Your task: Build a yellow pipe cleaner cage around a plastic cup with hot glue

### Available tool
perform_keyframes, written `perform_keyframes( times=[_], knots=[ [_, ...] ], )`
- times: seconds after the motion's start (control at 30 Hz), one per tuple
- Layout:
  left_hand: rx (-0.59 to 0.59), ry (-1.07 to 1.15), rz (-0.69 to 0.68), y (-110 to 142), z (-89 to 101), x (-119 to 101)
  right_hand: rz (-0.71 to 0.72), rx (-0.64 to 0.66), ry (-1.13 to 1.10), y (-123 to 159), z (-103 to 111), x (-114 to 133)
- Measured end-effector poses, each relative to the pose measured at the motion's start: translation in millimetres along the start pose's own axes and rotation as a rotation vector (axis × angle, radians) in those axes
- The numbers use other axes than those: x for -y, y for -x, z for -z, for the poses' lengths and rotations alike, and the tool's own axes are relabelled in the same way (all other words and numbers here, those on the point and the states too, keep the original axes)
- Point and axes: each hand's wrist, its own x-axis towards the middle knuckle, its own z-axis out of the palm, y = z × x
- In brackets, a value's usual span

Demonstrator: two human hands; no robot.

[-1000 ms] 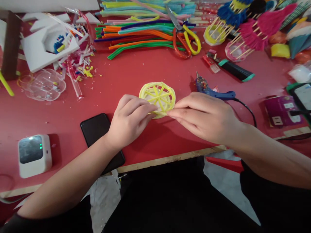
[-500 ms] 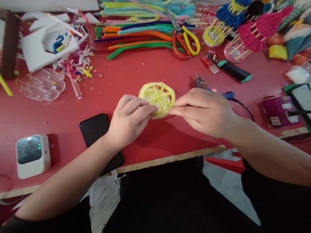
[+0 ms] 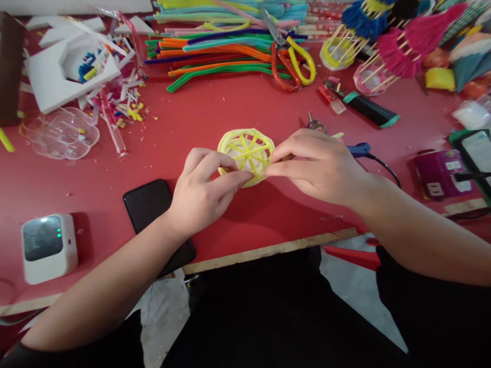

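Note:
A round yellow woven piece [image 3: 246, 153] with spokes crossing at its middle lies on the red table [image 3: 215, 112]. My left hand [image 3: 205, 186] grips its near left rim with curled fingers. On the right rim my right hand [image 3: 316, 166] pinches the weave with thumb and fingers pressed together. Both forearms reach in from the near edge.
A black phone [image 3: 153, 214] lies by my left wrist and a white device [image 3: 48, 248] with a green light sits at the near left. A blue glue gun [image 3: 358, 150] is behind my right hand. Coloured pipe cleaners [image 3: 218, 51], scissors [image 3: 291, 64], a utility knife [image 3: 368, 110] and scraps crowd the far side.
My right hand has slid a little up and left along the yellow piece's right rim, covering more of the glue gun. The left hand keeps its hold.

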Motion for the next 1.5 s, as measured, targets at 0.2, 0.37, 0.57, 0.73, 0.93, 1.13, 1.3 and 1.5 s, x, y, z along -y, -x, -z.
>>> perform_keyframes(
  times=[0.2, 0.37, 0.57, 0.73, 0.93, 1.13, 1.3, 1.5],
  knots=[
    [-0.024, -0.022, 0.011, 1, -3.3, -2, 0.03, -0.05, -0.029, 2, -4, -4],
    [-0.032, -0.014, 0.048, -1, -4.5, -3, 0.12, -0.071, -0.089, 6, -5, -9],
    [-0.018, -0.028, 0.056, -1, -5.1, -3, 0.124, -0.054, -0.071, 7, -7, -11],
    [-0.028, -0.012, 0.077, 2, -6.8, -2, 0.032, -0.035, -0.131, 6, -9, -3],
    [-0.11, -0.075, 0.034, 1, -3.7, -2, -0.07, -0.11, -0.125, 4, -14, 26],
    [-0.108, -0.092, -0.015, -3, 4.2, -5, -0.182, -0.096, -0.098, -3, -18, 52],
    [-0.115, -0.064, 0.002, -3, 3.6, -4, -0.075, -0.118, -0.094, 0, -14, 46],
    [-0.085, -0.046, 0.02, -2, 4.1, -4, -0.103, -0.13, -0.09, 10, -12, 41]
  ],
)
